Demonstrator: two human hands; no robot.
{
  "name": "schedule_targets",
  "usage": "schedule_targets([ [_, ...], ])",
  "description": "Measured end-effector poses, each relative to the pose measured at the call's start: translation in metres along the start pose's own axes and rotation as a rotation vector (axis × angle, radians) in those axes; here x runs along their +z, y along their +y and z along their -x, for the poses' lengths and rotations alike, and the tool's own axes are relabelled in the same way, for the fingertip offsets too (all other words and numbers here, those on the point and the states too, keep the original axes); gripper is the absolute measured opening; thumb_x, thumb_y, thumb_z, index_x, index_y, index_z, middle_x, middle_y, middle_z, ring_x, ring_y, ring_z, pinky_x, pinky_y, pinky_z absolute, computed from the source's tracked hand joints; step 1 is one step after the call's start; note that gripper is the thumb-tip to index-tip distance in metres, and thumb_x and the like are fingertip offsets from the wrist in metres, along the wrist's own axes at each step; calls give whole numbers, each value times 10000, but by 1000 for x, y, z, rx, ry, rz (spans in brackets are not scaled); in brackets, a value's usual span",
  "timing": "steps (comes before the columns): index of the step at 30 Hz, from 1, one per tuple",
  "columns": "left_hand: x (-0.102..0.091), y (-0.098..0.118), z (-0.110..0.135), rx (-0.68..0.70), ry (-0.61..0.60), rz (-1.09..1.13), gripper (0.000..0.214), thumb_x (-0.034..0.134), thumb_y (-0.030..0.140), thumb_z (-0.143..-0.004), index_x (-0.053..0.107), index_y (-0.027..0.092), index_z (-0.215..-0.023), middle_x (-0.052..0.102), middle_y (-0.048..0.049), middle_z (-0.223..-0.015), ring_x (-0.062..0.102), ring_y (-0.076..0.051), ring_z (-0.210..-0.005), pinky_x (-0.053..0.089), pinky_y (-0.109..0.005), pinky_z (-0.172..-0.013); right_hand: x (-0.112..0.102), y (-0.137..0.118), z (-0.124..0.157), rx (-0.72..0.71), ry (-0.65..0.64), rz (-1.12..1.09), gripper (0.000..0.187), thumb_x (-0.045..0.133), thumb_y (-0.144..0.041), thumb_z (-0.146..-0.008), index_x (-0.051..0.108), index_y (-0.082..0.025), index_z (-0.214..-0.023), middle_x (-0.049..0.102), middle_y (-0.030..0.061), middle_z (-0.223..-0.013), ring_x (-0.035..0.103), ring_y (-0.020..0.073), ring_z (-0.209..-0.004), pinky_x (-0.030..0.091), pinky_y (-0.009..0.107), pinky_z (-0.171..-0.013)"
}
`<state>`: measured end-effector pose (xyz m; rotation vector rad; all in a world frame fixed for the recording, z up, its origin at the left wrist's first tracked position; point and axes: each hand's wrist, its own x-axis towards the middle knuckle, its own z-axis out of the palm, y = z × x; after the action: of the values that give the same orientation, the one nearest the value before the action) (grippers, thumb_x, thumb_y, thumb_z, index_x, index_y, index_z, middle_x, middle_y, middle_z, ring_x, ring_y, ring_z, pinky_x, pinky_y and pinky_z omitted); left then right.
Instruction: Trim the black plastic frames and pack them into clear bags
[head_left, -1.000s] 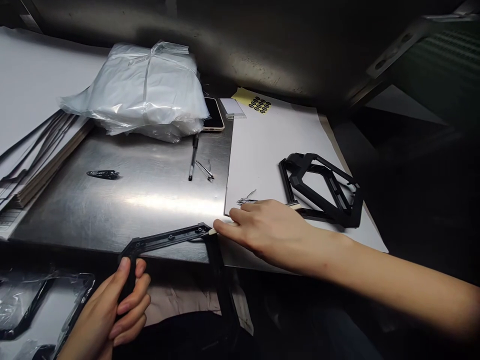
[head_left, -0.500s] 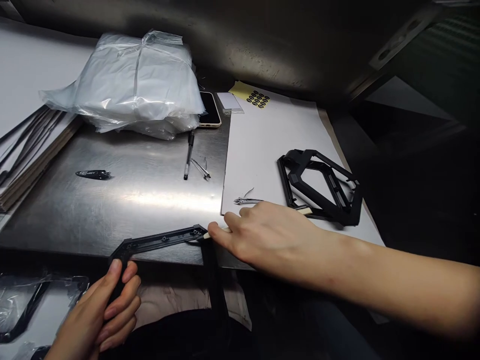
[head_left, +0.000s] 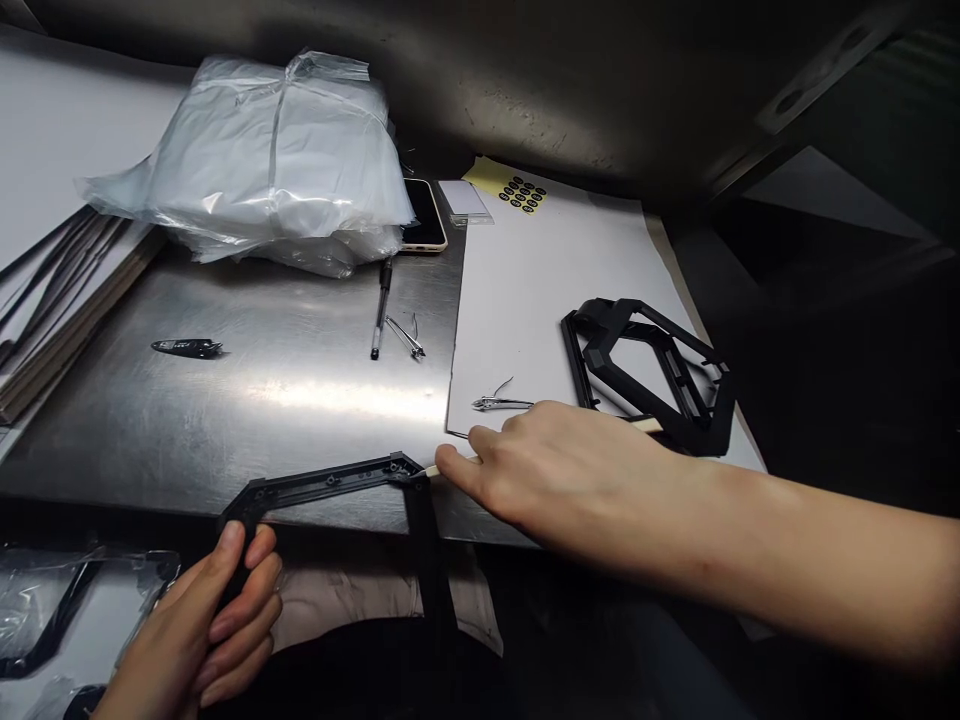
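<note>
My left hand (head_left: 217,610) is closed around one side of a black angular plastic frame (head_left: 330,484), which rests over the table's front edge with its ribbed inner channel facing up. My right hand (head_left: 517,470) grips a slim cream-handled tool (head_left: 646,425). Its thin tip touches the frame's far corner; the palm hides the middle of the handle, so I cannot tell what kind of tool it is. Just beyond the right knuckles lies a small metal nail clipper (head_left: 501,403) on the white board. More black frames (head_left: 660,375) are stacked behind that wrist.
A tied bundle of clear plastic bags (head_left: 277,160) sits at the back, beside a phone (head_left: 426,215). A pen (head_left: 381,310), another clipper (head_left: 406,338) and a black clipper-like item (head_left: 187,348) lie on the metal table (head_left: 300,320). Stacked boards (head_left: 75,310) stand left; a yellow sticker sheet (head_left: 517,190) lies back right.
My right hand has shifted slightly right with the tool, whose tip now sits farther along the frame's corner. My left hand keeps its hold; the view has moved slightly.
</note>
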<state>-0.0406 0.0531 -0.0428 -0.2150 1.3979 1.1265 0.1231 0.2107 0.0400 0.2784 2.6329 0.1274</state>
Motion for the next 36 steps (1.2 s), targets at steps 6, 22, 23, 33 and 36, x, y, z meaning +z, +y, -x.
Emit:
schedule_targets([
  [6, 0, 1, 0, 10, -35, -14, 339, 530, 457, -660, 544, 146, -526, 266, 99, -347, 79, -4, -325, 145, -127, -269, -3, 8, -4, 64, -101, -162, 350, 478, 1, -632, 560, -200, -906, 512, -6, -544, 505, 134, -485, 169, 226, -363],
  [22, -1, -1, 1, 21, -57, -36, 325, 526, 462, -663, 532, 162, -540, 259, 98, -370, 80, -11, -337, 104, -153, -293, -1, 40, -25, 60, -393, -813, 203, 391, -193, -782, 581, -143, -836, 526, 18, -669, 449, 103, -554, 342, 227, -518],
  [23, -1, -1, 1, 19, -59, -35, 330, 526, 465, -662, 532, 160, -535, 258, 98, -369, 80, -11, -335, 105, -156, -294, 1, 42, -27, 54, -416, -844, 205, 391, -212, -785, 574, -143, -847, 507, 10, -640, 436, 96, -531, 342, 224, -508],
  [33, 2, 0, 2, 22, -44, -30, 344, 525, 474, -657, 534, 155, -530, 264, 100, -350, 75, -2, -325, 103, -137, -286, 25, 51, -32, 44, -607, -1207, 209, 391, -235, -802, 533, -129, -913, 346, -46, -560, 287, 41, -410, 242, 167, -366],
  [36, -2, -2, 0, 29, -59, -19, 352, 507, 472, -672, 533, 154, -523, 275, 96, -349, 77, -3, -318, 104, -140, -280, 28, 48, -30, 25, -624, -1291, 215, 395, -253, -808, 532, -143, -933, 345, -50, -560, 290, 40, -417, 235, 159, -365],
])
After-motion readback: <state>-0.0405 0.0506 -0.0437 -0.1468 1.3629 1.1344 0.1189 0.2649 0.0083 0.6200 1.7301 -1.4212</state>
